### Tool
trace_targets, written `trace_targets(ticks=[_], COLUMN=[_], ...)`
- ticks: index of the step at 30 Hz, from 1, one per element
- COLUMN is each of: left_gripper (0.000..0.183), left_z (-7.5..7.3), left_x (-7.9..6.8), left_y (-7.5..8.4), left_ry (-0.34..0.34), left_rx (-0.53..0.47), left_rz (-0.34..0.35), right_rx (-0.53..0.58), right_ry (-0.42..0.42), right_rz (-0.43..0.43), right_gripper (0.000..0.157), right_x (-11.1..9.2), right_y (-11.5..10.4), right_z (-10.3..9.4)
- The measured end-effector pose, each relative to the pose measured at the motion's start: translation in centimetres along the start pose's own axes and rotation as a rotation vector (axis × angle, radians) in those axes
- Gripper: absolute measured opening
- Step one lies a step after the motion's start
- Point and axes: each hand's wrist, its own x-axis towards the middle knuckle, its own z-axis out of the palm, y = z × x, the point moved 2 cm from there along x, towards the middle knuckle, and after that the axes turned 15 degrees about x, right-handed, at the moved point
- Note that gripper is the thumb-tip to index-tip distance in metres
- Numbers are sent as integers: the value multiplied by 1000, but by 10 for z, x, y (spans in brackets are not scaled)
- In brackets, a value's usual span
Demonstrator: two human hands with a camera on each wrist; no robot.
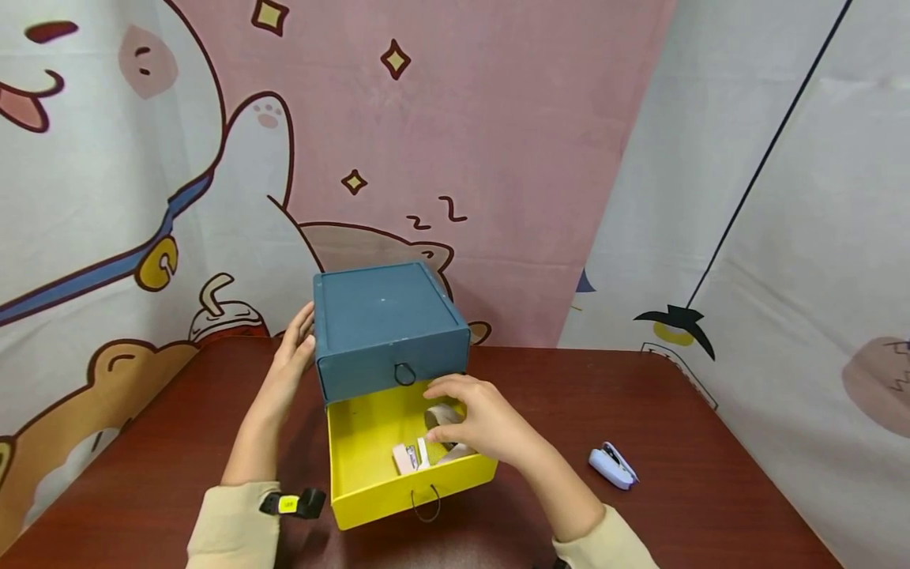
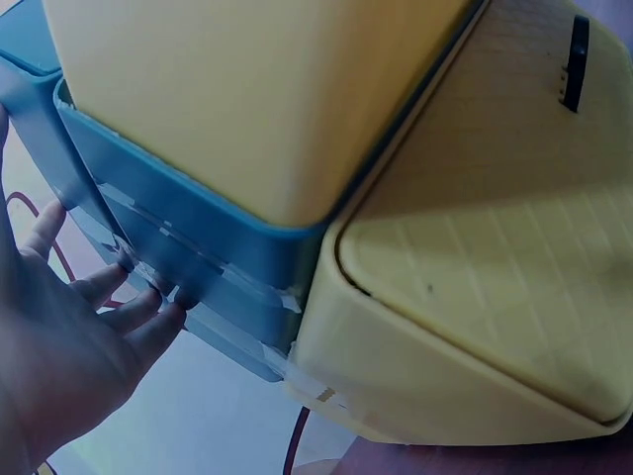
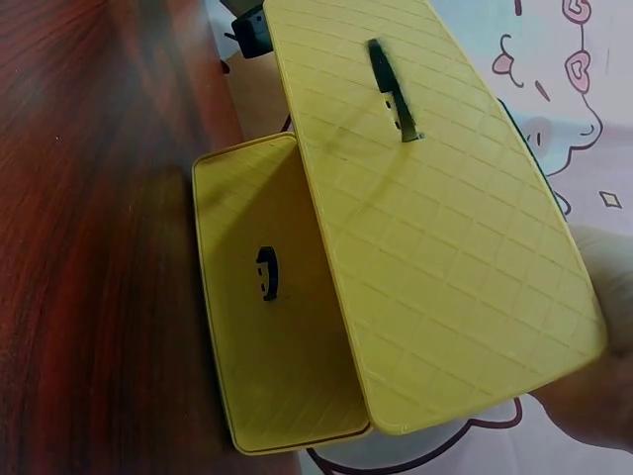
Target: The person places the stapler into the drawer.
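Observation:
A small drawer cabinet has a blue top (image 1: 387, 308) and a yellow drawer (image 1: 344, 462) pulled out below it. My left hand (image 1: 293, 356) touches the cabinet's left side, fingers extended against the blue wall (image 2: 188, 237). Over the right half of the drawer hovers my right hand (image 1: 478, 415), thumb and forefinger apart. Between and beneath them shows a greyish tape roll (image 1: 442, 417), partly hidden by the hand. Near the thumb lie a pale pink block-like item (image 1: 404, 459) and a thin white item (image 1: 423, 453). In the right wrist view, the hand is mostly hidden behind the drawer front (image 3: 445, 228).
A lavender stapler (image 1: 613, 465) lies on the dark red table (image 1: 682, 442) to the right. Another yellow drawer front (image 3: 272, 346) sits below the pulled-out one. A cartoon-printed cloth (image 1: 512, 158) hangs behind the table.

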Motion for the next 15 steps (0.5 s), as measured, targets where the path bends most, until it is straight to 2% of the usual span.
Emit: trace_targets(ticks=[4,12,15], left_gripper=[59,60,60], left_z=[0,0,0], left_x=[-1,1,0], left_y=[1,-1,0], left_ry=[-3,-3,-1], left_rx=[-5,-3,-4], left_rz=[3,-1,-1], right_rx=[53,99,111], right_ry=[52,170,192], right_rz=[-30,-199,-288], right_gripper=[41,34,32], right_x=[-5,-25,-33], right_y=[-1,-8,-12], right_z=[-3,-5,-1])
